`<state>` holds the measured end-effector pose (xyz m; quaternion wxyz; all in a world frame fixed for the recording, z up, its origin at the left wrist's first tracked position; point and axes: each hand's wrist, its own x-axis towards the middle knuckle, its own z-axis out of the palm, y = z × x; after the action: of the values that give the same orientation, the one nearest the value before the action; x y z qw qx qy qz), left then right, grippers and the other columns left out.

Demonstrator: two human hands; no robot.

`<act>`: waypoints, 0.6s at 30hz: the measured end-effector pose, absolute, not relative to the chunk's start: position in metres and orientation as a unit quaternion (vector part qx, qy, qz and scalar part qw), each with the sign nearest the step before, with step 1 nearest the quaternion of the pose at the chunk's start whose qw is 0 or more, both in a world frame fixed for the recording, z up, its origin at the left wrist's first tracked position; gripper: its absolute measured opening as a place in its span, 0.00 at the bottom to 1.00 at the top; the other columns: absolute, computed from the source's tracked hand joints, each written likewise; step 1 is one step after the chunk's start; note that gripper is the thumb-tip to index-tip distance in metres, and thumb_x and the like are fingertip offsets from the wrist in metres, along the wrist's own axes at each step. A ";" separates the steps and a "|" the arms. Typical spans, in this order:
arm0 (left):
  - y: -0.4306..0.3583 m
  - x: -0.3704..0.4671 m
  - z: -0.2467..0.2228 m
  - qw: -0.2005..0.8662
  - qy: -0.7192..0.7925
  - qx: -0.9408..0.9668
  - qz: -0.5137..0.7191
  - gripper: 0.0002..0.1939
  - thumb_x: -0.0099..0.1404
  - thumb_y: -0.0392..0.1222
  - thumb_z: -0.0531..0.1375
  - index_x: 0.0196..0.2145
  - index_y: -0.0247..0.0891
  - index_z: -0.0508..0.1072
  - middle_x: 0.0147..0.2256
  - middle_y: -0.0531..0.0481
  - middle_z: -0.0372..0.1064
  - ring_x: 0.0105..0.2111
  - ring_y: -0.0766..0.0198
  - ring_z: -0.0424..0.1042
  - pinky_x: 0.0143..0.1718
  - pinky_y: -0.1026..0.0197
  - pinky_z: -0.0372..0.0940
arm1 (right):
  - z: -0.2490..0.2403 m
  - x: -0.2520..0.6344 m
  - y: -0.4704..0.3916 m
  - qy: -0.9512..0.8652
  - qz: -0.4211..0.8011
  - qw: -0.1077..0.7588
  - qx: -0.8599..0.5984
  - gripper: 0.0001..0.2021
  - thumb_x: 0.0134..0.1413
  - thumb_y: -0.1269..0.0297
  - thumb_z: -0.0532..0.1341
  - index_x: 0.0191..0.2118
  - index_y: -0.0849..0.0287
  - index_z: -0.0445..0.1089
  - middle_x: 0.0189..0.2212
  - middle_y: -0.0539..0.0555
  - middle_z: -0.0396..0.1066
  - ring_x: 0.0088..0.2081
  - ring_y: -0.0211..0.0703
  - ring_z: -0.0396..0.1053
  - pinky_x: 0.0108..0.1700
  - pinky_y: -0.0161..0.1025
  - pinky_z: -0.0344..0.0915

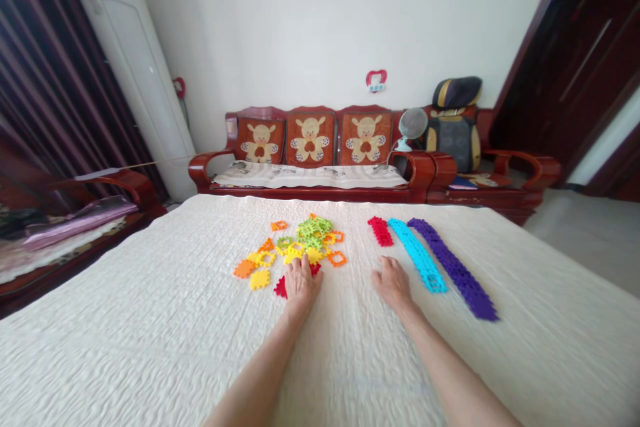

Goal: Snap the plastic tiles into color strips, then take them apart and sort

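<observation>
Left hand (301, 280) reaches in from the near edge of the tabletop (165, 320), palm down, over red pieces (281, 287) that show at both sides of it. Right hand (393, 282) also palm down, forearm angled in from the near edge, near the lower end of the red row (381, 231). Yellow pieces (260, 279) and green pile (314, 231) lie beyond and beside left hand, toward the far edge; orange pieces (244, 269) around them. Cyan row (419, 256), then purple row (455, 270), run right of right hand. Left fingers slightly spread, touching pieces; grip unclear. Right fingers loosely curled, nothing visible in them.
</observation>
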<state>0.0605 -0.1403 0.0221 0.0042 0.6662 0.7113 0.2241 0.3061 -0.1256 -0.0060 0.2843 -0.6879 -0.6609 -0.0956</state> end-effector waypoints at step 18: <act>-0.123 0.090 0.008 0.039 0.592 0.731 0.336 0.27 0.56 0.44 0.60 0.54 0.39 0.62 0.42 0.42 0.69 0.43 0.56 0.68 0.45 0.53 0.65 | -0.004 0.307 -0.143 -0.644 -0.105 0.321 -0.686 0.09 0.50 0.68 0.54 0.37 0.62 0.67 0.37 0.59 0.68 0.40 0.47 0.64 0.44 0.42 0.57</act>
<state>0.0895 -0.1230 0.0075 0.0389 0.7313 0.5920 0.3364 0.3074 -0.1435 -0.0039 0.3206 -0.6862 -0.6445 -0.1045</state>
